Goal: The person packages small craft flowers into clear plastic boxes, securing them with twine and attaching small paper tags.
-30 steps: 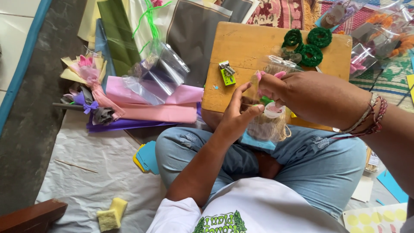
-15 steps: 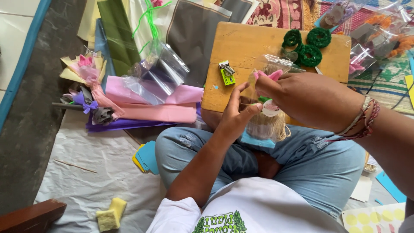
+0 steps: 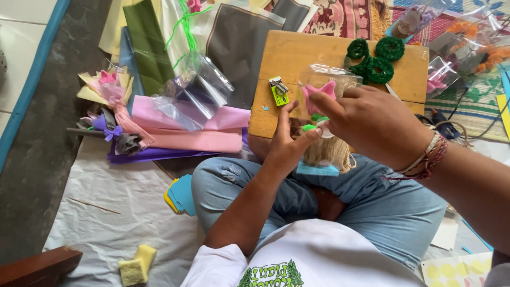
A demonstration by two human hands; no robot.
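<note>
Both hands pinched shut: left hand, right hand on clear pouch (pink flower inside) above wooden board.

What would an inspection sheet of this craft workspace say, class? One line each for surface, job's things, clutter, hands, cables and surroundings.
Surface: wooden board on the lap; white sheet on the floor.
Job's things: pink flower with raffia tuft in clear wrap.
Clutter: green coils, pink paper rolls, yellow sponges, small stapler.
Hands: left hand and right hand both grip the flower.
Cables: nothing seen.
Surroundings: patterned rug, grey floor.
</note>
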